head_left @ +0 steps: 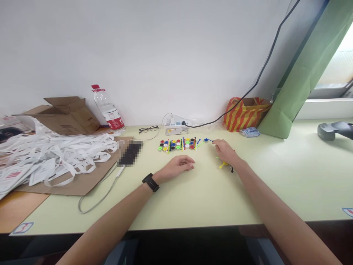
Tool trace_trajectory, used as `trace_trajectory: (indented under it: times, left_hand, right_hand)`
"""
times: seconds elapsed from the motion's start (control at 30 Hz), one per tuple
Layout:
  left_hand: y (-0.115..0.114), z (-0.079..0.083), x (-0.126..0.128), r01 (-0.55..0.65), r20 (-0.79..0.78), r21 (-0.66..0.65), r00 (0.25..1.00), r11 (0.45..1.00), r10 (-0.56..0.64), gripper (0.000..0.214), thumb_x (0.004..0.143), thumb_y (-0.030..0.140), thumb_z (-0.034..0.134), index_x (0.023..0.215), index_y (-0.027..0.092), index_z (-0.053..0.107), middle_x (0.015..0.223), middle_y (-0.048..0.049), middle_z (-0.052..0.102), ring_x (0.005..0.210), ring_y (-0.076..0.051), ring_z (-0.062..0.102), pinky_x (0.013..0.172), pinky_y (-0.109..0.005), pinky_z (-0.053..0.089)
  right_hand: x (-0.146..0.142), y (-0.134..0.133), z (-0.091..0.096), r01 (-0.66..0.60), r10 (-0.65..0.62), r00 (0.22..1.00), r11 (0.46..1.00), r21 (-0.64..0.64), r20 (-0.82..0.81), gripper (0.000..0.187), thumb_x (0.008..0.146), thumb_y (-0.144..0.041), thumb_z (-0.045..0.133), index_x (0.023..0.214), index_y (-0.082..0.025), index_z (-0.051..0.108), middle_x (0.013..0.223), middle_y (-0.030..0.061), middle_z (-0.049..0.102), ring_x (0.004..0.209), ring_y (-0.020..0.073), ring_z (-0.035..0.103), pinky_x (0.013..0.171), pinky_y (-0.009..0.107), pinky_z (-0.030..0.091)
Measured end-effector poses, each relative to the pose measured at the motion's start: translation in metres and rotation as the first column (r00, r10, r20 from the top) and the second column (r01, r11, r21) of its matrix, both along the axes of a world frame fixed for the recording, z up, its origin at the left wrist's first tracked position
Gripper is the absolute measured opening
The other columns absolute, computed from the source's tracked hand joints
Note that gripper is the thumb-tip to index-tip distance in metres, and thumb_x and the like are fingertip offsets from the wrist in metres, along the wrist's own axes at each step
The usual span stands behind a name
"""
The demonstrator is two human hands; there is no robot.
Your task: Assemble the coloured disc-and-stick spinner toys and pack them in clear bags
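Note:
My left hand (180, 165) rests on the pale green table, fingers loosely curled with a gap inside and nothing held. To its upper right, my right hand (224, 150) has its fingers closed at the end of a small blue plastic stick (210, 140). That stick reaches a blue round piece (206, 140) with a light green stick (202, 143) beside it. Left of these lie rows of coloured round discs (178, 148) with thin coloured sticks (182, 143) between them. Partly hidden under my right hand are more pieces, including a yellow one (222, 165) and a black one (232, 169).
Behind the discs are a power strip (178, 123) and glasses (149, 129). On the left are white straps (68, 147), a cardboard box (68, 117), a bottle (110, 112) and a cabled phone (130, 154). A striped bag (239, 116) and a scanner-like device (335, 130) stand right.

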State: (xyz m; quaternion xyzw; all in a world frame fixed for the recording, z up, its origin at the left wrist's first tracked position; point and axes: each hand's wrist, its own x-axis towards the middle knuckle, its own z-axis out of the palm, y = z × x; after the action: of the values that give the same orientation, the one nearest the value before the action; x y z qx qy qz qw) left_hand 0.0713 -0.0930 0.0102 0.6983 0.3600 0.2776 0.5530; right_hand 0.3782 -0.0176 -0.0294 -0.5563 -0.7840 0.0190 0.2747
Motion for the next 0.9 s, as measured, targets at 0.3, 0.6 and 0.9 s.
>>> trace_trajectory:
  times: [0.3, 0.6, 0.9]
  left_hand:
    - [0.000, 0.000, -0.001, 0.003, -0.001, 0.001, 1.000, 1.000, -0.003, 0.030, 0.090, 0.040, 0.067, 0.111, 0.018, 0.071, 0.105, -0.0105, 0.075, 0.099, -0.021, 0.068, 0.092, -0.036, 0.052]
    - [0.001, -0.010, 0.002, -0.120, -0.052, 0.211, 0.990, 0.970, 0.133, 0.034, 0.088, 0.042, 0.068, 0.114, 0.019, 0.067, 0.104, -0.0081, 0.069, 0.090, -0.018, 0.065, 0.082, -0.033, 0.055]
    - [-0.004, 0.000, 0.001, -0.016, -0.243, 0.528, 0.955, 0.849, 0.169, 0.028, 0.089, 0.043, 0.068, 0.109, 0.023, 0.071, 0.110, -0.0090, 0.066, 0.101, -0.024, 0.061, 0.082, -0.034, 0.050]
  right_hand:
    - [0.001, -0.003, 0.009, 0.095, -0.095, 0.995, 0.995, -0.002, 0.006, 0.025, 0.089, -0.013, 0.046, 0.094, -0.015, 0.070, 0.103, 0.0148, 0.073, 0.101, 0.0265, 0.062, 0.091, 0.037, 0.047]
    - [-0.011, -0.031, 0.037, 0.102, -0.105, 0.992, 0.994, -0.050, -0.070, 0.026, 0.084, -0.024, 0.050, 0.060, -0.019, 0.061, 0.062, 0.0047, 0.063, 0.064, 0.0177, 0.055, 0.065, 0.029, 0.041]
    - [-0.061, -0.068, 0.052, -0.317, 0.241, 0.923, 0.918, -0.239, -0.301, 0.022, 0.078, -0.023, 0.050, 0.061, -0.017, 0.063, 0.058, -0.0011, 0.054, 0.057, 0.0129, 0.044, 0.055, 0.026, 0.033]
